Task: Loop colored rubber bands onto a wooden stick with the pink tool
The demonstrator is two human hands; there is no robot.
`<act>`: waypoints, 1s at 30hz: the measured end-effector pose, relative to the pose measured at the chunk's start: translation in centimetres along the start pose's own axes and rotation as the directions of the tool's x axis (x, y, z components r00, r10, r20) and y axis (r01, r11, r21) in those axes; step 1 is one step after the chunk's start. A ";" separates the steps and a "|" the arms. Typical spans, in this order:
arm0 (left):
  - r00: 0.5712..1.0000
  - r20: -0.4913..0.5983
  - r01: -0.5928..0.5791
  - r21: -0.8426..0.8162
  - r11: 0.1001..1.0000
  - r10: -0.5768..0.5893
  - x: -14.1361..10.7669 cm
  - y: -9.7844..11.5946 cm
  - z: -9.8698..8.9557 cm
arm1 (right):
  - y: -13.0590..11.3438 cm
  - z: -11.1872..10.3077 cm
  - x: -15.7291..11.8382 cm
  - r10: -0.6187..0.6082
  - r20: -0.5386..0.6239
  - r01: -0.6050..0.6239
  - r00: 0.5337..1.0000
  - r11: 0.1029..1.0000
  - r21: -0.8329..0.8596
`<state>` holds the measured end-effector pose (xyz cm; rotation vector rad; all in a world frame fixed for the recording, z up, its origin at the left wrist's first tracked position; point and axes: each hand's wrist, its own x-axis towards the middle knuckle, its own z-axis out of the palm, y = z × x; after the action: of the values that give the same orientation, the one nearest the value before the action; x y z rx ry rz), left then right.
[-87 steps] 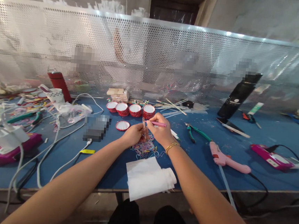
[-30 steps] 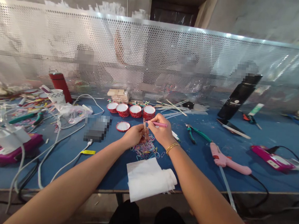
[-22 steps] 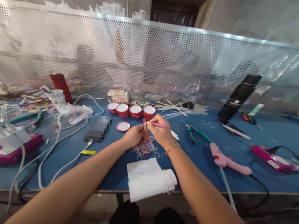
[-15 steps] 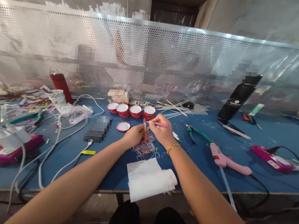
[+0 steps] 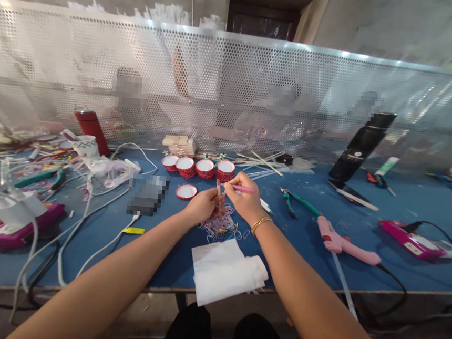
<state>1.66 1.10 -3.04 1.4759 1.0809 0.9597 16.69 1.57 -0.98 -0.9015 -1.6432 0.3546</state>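
My left hand (image 5: 203, 205) is closed on a narrow tan strip (image 5: 218, 186), which stands upright between the fingers; its kind is too small to make out. In my right hand (image 5: 249, 199) a pink pen (image 5: 245, 189) is pinched, its tip end close to the strip. Whether the two touch I cannot tell. Just below both hands lies a pile of small coloured rubber bands (image 5: 221, 228). Beyond them, several round red-sided pieces with white tops (image 5: 205, 167) stand in a row. One more red-rimmed disc (image 5: 186, 192) lies left of my left hand.
A folded white cloth (image 5: 227, 275) lies at the table's front edge. To the right are green-handled pliers (image 5: 300, 200), a pink glue gun (image 5: 346, 245) and a black bottle (image 5: 360, 149). Leftward sit a phone (image 5: 147, 197), white cables and a red flask (image 5: 92, 131). A perforated screen (image 5: 232, 96) stands behind.
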 end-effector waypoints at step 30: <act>1.000 -0.008 0.001 0.025 1.000 0.000 -0.2 0.2 0.0 | -0.2 0.0 0.0 0.008 0.021 -0.008 1.000 1.000 0.025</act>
<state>1.65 0.93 -2.87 1.4932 1.1024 0.9555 16.58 1.41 -0.84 -0.8884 -1.6513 0.3910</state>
